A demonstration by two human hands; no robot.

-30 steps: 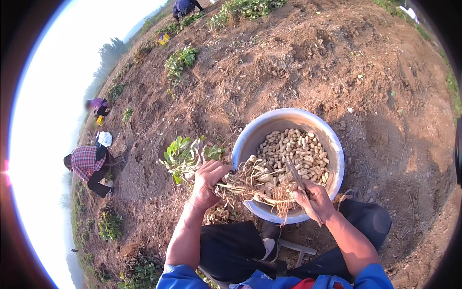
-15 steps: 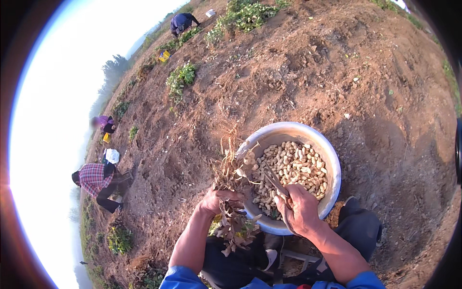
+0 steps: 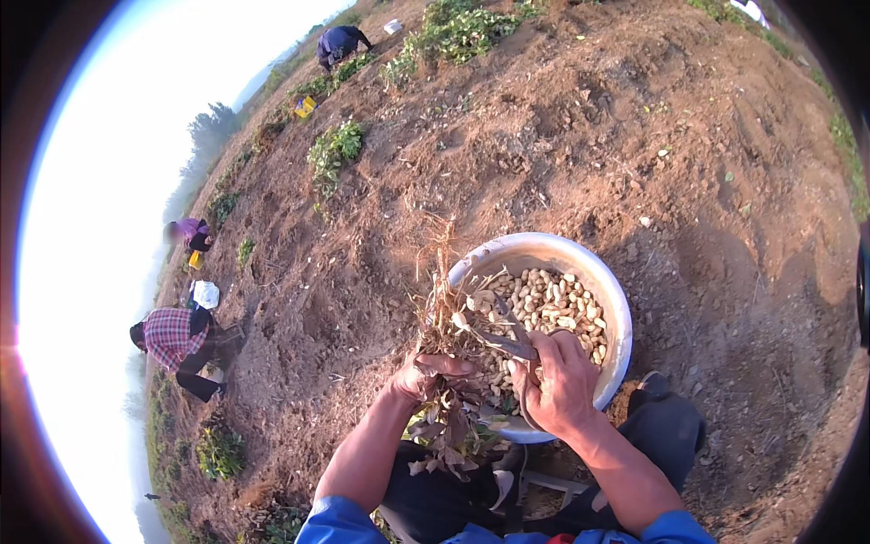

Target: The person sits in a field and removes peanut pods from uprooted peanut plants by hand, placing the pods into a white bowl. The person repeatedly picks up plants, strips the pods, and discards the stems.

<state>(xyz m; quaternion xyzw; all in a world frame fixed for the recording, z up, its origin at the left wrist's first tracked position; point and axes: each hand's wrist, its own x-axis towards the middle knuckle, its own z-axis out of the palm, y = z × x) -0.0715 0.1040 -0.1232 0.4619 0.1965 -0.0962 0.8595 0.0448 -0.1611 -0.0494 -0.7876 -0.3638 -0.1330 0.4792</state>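
My left hand (image 3: 422, 374) is closed round the stems of an uprooted peanut plant (image 3: 444, 319). Its dry roots and a few pods point up and away, and withered leaves hang below my fingers. In my right hand (image 3: 565, 388) is a pair of dark metal scissors (image 3: 513, 341), the blades reaching left to the roots beside the pods. Part of the handle loops is hidden by my fingers. Under both hands stands a wide, pale-rimmed basin (image 3: 620, 313), partly filled with peanuts in their shells (image 3: 555, 301).
My dark-trousered legs flank the basin's near side, with a metal stool frame (image 3: 548, 482) between them. Rough brown soil (image 3: 725, 299) spreads around. Green plants (image 3: 335, 150) grow in rows at the left. Co-workers bend there, one in a checked shirt (image 3: 172, 335), another in dark clothes (image 3: 340, 43).
The plant has shifted right, over the basin's left edge, and stands more upright. The scissors have come up to its roots, and their blades now lie closer to level.
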